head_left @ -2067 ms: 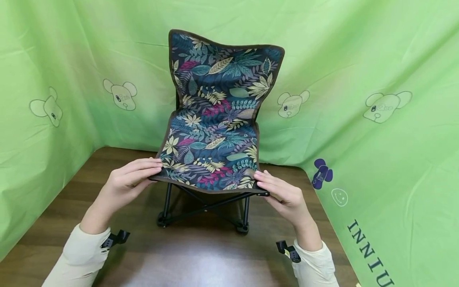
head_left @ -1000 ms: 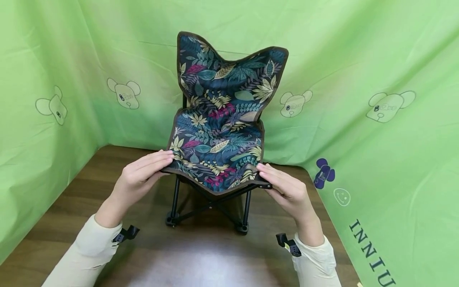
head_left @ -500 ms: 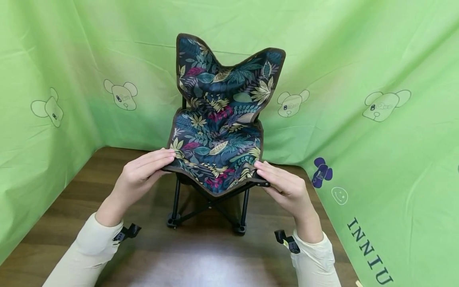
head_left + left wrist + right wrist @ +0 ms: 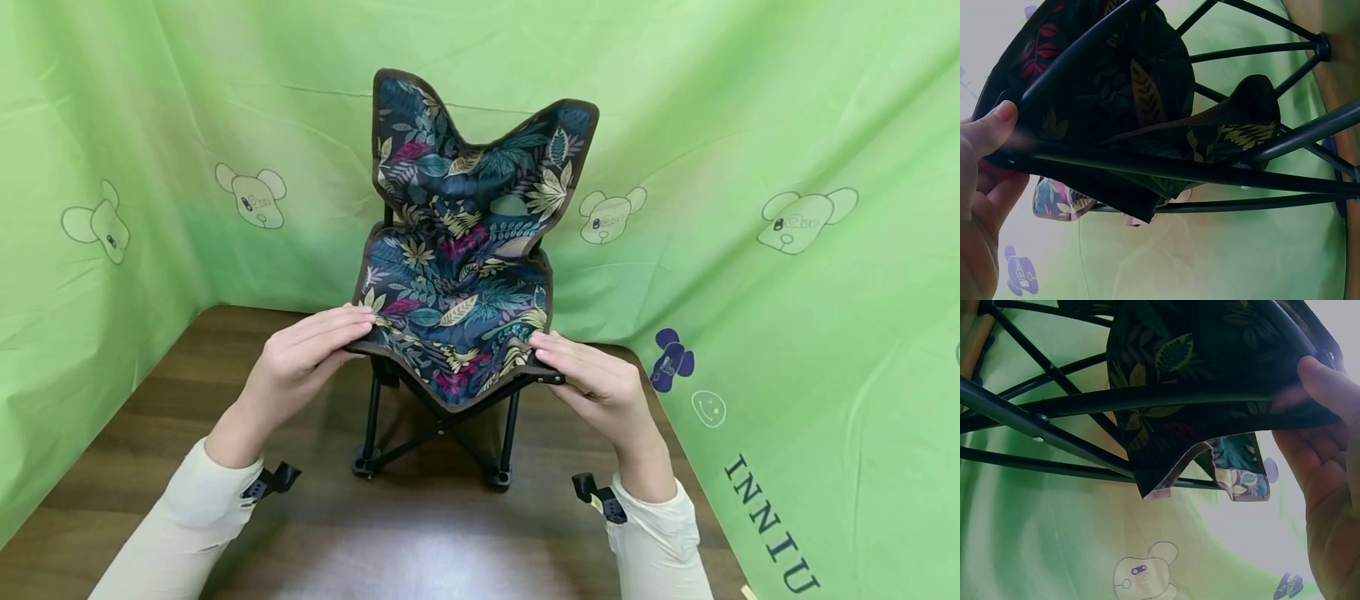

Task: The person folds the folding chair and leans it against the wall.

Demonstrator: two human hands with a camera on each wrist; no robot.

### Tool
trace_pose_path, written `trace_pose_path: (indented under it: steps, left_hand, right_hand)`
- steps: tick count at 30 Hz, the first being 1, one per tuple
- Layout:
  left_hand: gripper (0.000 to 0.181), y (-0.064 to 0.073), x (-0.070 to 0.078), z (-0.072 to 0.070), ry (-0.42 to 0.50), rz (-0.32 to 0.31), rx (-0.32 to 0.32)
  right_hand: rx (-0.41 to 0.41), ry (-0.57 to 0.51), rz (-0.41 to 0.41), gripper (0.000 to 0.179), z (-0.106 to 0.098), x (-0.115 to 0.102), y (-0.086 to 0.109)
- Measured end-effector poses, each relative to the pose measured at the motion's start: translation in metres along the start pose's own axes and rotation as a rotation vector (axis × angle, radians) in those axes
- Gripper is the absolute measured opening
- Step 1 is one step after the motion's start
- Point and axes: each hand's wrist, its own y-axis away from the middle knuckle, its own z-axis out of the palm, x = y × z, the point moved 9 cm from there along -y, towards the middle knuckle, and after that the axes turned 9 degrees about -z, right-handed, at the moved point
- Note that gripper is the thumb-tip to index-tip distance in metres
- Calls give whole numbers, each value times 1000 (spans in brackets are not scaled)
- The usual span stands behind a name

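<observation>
A small folding chair point(image 4: 457, 308) with dark leaf-patterned fabric stands upright on the wooden surface, its seat front sagging in the middle. My left hand point(image 4: 300, 350) grips the seat's front left corner, fingers on top and thumb underneath. At the front right corner my right hand point(image 4: 596, 383) holds on the same way. Seen from below in the left wrist view, the left thumb point(image 4: 1000, 119) presses by the end of a black frame tube point(image 4: 1147, 164). In the right wrist view the right thumb point(image 4: 1322, 378) lies against the frame corner. Crossed black legs point(image 4: 441, 432) show under the seat.
Green cloth point(image 4: 712, 167) printed with bear heads hangs behind and on both sides of the chair. The brown wood-grain surface point(image 4: 420, 542) runs beneath it. A black wrist mount point(image 4: 272, 481) sits on the left sleeve, another point(image 4: 600, 497) on the right.
Both hands have come closer together with the seat corners, the left moving right and slightly up. The seat front and the top of the backrest, nearly flat before, now dip in the middle.
</observation>
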Motion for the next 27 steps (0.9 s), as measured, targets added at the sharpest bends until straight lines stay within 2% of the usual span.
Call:
trace_pose_path:
  steps: [12,22,27]
  left_hand:
    - [28,-14,2,2,15,5,-3]
    - [31,-18,4,1,17,-3,-25]
    - [31,-21,3,1,25,-8,-25]
  right_hand:
    - [-8,17,25,30,0,5,-9]
    - [-30,12,7,37,2,0,-14]
    - [-15,3,7,37,3,0,-17]
